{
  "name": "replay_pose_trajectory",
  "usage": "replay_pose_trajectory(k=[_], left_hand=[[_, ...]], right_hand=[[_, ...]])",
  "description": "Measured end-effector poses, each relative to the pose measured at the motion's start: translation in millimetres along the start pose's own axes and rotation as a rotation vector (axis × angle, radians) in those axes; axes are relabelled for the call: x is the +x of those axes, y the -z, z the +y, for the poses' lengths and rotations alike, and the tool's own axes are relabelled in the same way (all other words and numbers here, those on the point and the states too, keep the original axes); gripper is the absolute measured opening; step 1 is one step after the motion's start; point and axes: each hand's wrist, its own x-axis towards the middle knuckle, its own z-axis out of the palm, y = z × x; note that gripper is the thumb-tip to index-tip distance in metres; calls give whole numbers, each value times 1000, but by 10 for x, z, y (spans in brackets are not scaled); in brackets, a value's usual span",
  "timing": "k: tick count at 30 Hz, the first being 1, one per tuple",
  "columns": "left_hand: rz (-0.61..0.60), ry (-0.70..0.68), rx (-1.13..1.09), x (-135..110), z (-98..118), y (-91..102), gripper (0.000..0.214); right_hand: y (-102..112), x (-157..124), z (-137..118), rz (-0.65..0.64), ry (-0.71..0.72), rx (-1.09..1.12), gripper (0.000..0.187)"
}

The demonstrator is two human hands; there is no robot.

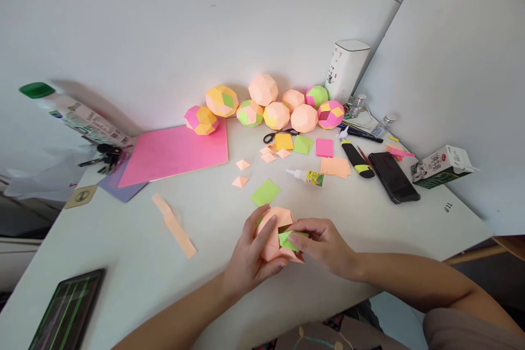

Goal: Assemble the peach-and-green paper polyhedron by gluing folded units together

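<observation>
A partly open peach paper ball [269, 246] with a bit of green on its left side sits in my left hand [251, 251], whose fingers wrap round it. At the ball's opening, my right hand [324, 243] pinches a small green paper piece [288, 239] between thumb and fingers. The green piece touches the ball's edge; how far it reaches inside is hidden. Just beyond the hands lies a flat green paper square [266, 192]. Several small folded peach pieces [240, 181] and a glue bottle [314, 177] lie farther back.
Finished paper balls [263, 89] line the wall. Scissors [269, 138], paper stacks [324, 147], a cutter knife [356, 158], a phone [394, 176] and a milk carton [445, 165] stand or lie to the right. On the left are a pink sheet [180, 153], a peach strip [175, 225] and a dark tablet [68, 311].
</observation>
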Motion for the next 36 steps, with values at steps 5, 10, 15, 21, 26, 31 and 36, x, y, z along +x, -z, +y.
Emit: replay_pose_trajectory(k=[5,10,15,21,26,31,36], left_hand=[[-6,-4,7,2,6,1,67],[-1,-12,-12,9,13,3,67],[0,-17,-24,4,2,-5,67],[5,-35,-33,-8,-29,-19,67],[7,-56,-43,-2,-43,-24,67],[11,-69,-47,1,-38,-24,67],[2,-52,-30,-6,-35,-21,68]], right_hand=[[5,-8,-1,-23,18,3,20],[8,-6,8,-52,29,10,20],[18,1,31,-18,-1,-14,21],[25,7,70,-12,0,-9,18],[33,21,64,-35,0,-5,18],[35,23,42,-65,-16,16,18],[25,16,36,-66,-11,12,18]])
